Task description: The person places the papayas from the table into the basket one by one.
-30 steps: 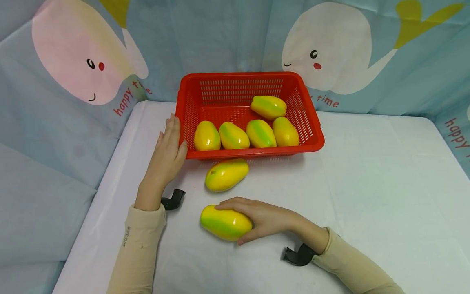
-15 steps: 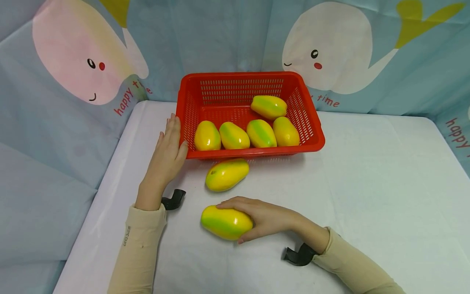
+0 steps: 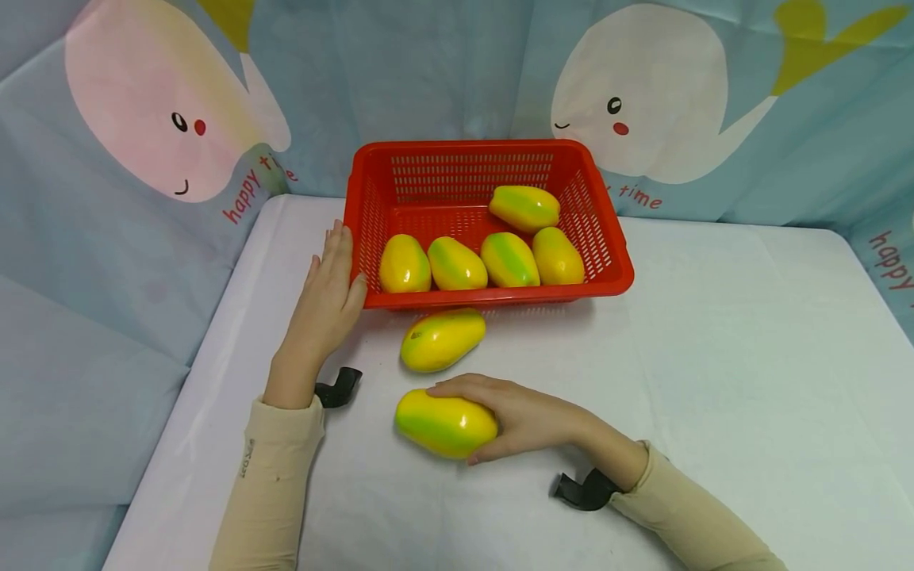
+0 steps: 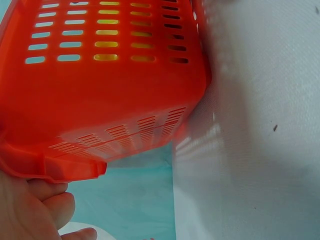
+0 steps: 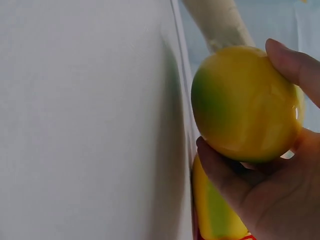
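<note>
My right hand (image 3: pixel 524 414) grips a glossy yellow-green papaya (image 3: pixel 441 425) at its right end, over the near part of the table. In the right wrist view, thumb and fingers lie on opposite sides of that papaya (image 5: pixel 245 105). My left hand (image 3: pixel 323 293) rests with straight fingers along the left side of a red plastic basket (image 3: pixel 493 296), thumb at its front corner. The left wrist view has the fingers (image 4: pixel 59 207) right at the basket's rim (image 4: pixel 75 172). Several papayas (image 3: pixel 508 260) lie inside the basket, most in a row along its front wall.
Another papaya (image 3: pixel 443 341) lies on the white-covered table (image 3: pixel 728 381) just in front of the basket, between it and the right hand. Black curved pieces (image 3: pixel 341 387) sit at both wrists. A blue whale-print curtain (image 3: pixel 443 71) hangs behind the basket and along the left side.
The right hand and the papaya it holds have shifted slightly up and to the right in the head view. The left hand and the basket stay in place.
</note>
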`<state>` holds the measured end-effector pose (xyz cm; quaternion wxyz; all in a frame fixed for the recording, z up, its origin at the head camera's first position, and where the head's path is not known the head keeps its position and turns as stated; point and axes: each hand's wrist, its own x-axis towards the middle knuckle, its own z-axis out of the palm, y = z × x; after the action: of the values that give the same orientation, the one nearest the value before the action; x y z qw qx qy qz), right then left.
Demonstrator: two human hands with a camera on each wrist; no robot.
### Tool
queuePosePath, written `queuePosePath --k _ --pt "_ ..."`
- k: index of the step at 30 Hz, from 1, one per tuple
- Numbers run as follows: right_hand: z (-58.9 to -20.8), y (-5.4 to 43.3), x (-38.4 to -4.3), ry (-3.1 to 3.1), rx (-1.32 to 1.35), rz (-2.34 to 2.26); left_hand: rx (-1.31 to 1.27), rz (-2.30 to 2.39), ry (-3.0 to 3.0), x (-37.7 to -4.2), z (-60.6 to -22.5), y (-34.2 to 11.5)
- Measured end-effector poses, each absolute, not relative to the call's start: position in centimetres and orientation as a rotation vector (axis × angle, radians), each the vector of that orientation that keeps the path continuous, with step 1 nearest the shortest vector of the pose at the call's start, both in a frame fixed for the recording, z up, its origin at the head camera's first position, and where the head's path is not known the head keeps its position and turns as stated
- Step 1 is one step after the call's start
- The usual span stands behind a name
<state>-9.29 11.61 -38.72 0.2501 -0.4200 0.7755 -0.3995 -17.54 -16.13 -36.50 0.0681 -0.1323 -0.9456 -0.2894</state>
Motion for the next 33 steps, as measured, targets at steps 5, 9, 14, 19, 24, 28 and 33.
queuePosePath --k 5,9,14,19,24,28,33 --pt "-38.5 11.9 -9.4 2.126 -1.143 -1.093 -0.404 -0.872 -2.846 -17.5 -36.5 -16.2" --pt "-38.2 12.2 -9.6 2.140 -1.136 -1.102 -0.407 -0.876 -2.840 -17.6 -36.5 -16.2" --pt "-37.8 12.5 -9.8 2.163 -1.129 -1.116 -0.397 -0.875 -2.844 -17.6 -36.5 -16.1" --pt "-37.5 12.8 -10.0 2.192 -1.141 -1.121 -0.397 -0.877 -2.845 -17.6 -36.5 -16.1" --pt "-37.3 13.1 -10.1 2.217 -1.123 -1.131 -0.396 -0.873 -2.849 -17.6 -36.6 -16.1" --pt "-37.2 13.4 -10.3 2.234 -1.114 -1.148 -0.394 -0.871 -2.847 -17.6 -36.6 -16.1" --pt "-37.0 13.6 -10.5 2.228 -1.104 -1.161 -0.390 -0.867 -2.856 -17.6 -36.5 -16.1"
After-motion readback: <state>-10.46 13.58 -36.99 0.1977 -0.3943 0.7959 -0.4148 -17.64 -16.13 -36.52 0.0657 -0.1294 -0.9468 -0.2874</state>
